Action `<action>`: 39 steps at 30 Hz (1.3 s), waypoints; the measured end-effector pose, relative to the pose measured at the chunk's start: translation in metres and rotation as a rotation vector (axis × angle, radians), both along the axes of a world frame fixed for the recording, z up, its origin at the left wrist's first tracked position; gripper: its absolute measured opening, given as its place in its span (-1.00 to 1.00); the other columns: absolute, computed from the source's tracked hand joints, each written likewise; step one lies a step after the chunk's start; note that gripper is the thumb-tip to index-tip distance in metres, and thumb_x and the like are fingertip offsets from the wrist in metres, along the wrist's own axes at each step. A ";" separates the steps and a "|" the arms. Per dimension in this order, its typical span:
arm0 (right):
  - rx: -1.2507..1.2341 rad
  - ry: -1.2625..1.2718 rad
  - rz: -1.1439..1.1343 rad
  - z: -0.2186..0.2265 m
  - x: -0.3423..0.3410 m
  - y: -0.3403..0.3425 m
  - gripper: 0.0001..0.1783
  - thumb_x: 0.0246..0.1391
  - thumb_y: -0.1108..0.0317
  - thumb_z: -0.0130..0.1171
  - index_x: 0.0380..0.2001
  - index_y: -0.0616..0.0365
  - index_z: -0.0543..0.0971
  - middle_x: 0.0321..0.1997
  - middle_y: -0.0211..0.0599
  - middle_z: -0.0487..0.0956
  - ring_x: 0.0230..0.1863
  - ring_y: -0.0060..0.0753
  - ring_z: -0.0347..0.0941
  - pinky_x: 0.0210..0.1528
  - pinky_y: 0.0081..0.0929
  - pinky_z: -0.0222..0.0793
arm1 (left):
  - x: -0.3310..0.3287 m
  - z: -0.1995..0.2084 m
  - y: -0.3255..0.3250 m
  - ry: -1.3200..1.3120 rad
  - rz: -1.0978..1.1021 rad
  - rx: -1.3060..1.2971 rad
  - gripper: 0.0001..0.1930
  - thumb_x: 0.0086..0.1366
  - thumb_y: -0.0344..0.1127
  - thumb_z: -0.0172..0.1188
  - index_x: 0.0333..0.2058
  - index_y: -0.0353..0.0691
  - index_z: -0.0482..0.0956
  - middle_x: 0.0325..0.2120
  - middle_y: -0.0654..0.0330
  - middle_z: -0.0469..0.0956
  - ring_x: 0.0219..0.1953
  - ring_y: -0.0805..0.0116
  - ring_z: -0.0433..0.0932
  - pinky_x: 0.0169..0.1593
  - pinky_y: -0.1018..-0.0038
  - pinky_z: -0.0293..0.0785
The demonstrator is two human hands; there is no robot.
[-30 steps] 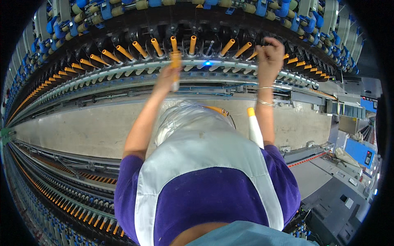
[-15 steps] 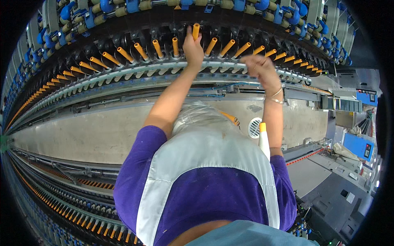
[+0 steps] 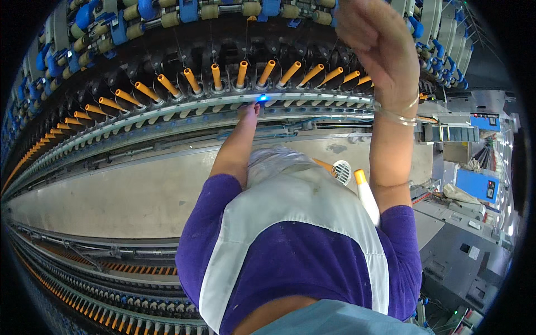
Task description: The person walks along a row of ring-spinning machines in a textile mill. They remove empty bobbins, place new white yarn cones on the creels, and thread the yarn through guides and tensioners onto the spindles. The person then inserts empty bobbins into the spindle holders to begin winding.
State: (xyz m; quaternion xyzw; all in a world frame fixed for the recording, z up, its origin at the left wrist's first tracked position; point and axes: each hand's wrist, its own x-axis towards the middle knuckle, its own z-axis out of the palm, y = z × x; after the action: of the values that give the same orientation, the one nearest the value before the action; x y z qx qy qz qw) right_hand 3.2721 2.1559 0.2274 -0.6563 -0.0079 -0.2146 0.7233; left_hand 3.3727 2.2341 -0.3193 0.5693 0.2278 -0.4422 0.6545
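Observation:
A curved row of slim orange bobbin tubes (image 3: pixel 242 74) stands on the spindles of a spinning machine. Just below them, at the metal rail (image 3: pixel 192 104), is my left hand (image 3: pixel 249 111), its fingers curled by a glowing blue light (image 3: pixel 263 98); whatever they press or hold is too small to make out. My right hand (image 3: pixel 382 47) is raised high and close to the camera, in front of the right part of the row. Its fingers are bent and smeared by motion, and nothing can be made out in them.
Rollers with blue holders (image 3: pixel 187 12) run above the tubes. A white cone-shaped bobbin with an orange tip (image 3: pixel 365 195) sticks up at my apron's right side. Behind it lies a round floor grate (image 3: pixel 341 172). Another machine row (image 3: pixel 111 301) stands at lower left; grey cabinets (image 3: pixel 463 254) at right.
My left hand has let go of an orange tube and moved down to the rail, where a blue light now glows. My right hand has swung up toward the camera. The view has shifted slightly.

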 end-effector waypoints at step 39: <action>-1.311 -0.178 -0.854 -0.014 0.097 -0.066 -0.86 -0.01 0.30 0.24 -0.41 0.13 0.63 -0.28 -0.18 0.59 -0.16 -0.09 0.49 -0.10 -0.26 0.40 | -0.065 0.479 0.128 -1.610 -0.884 -0.687 -0.73 0.17 -0.22 0.24 -0.18 -0.20 0.59 -0.23 0.15 0.57 -0.12 0.17 0.52 -0.08 0.33 0.43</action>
State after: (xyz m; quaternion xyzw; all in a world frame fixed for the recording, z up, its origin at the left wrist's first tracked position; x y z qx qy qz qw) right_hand 3.3687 2.0896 0.2133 -0.8756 0.0622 -0.4773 0.0403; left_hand 3.3079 2.3618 0.1596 0.5135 -0.6617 -0.1691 0.5196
